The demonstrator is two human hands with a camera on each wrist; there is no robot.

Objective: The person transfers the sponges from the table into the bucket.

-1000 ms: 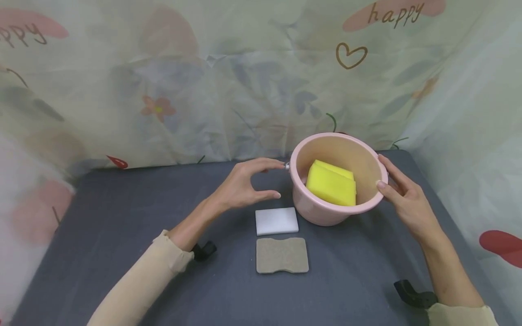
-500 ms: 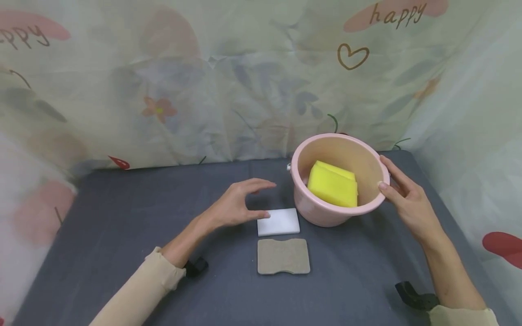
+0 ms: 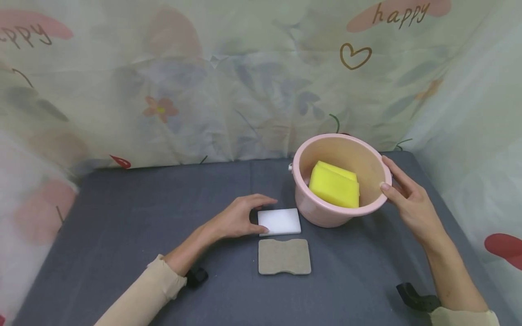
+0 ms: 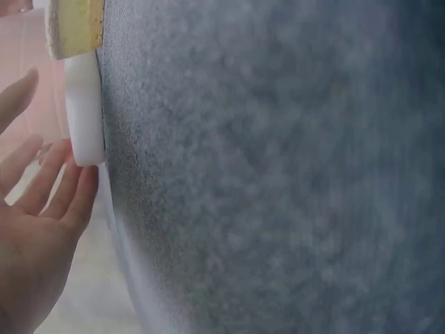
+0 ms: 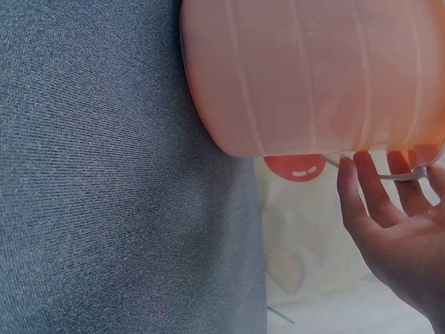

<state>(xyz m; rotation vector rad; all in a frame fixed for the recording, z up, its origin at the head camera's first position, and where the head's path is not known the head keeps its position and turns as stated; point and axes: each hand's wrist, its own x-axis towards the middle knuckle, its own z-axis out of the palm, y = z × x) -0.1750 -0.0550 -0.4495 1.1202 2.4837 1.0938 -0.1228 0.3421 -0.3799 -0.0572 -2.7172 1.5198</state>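
Observation:
In the head view a white sponge block [image 3: 279, 222] lies flat on the table. My left hand [image 3: 240, 216] is over its left end, thumb at the near edge and fingers spread past the far edge. The left wrist view shows the fingertips right at the end of the white block [image 4: 84, 111], the thumb held apart. My right hand [image 3: 412, 199] grips the right rim of a pink bucket [image 3: 322, 213], thumb on the rim and fingers outside. Yellow sponges [image 3: 333, 186] lie inside it. From the right wrist, fingers [image 5: 375, 188] show against the bucket's wall [image 5: 299, 83].
A notched scrub sponge [image 3: 284, 256], greyish on top and yellow beneath, lies just in front of the white block. The dark cloth-covered table [image 3: 163, 194] meets a patterned curtain [image 3: 228, 90] at the back. A thin handle [image 5: 396, 177] hangs at the bucket's side.
My left hand has come away from the bucket's left side and down toward the near side, onto the white sponge block. The right hand has stayed on the bucket's rim.

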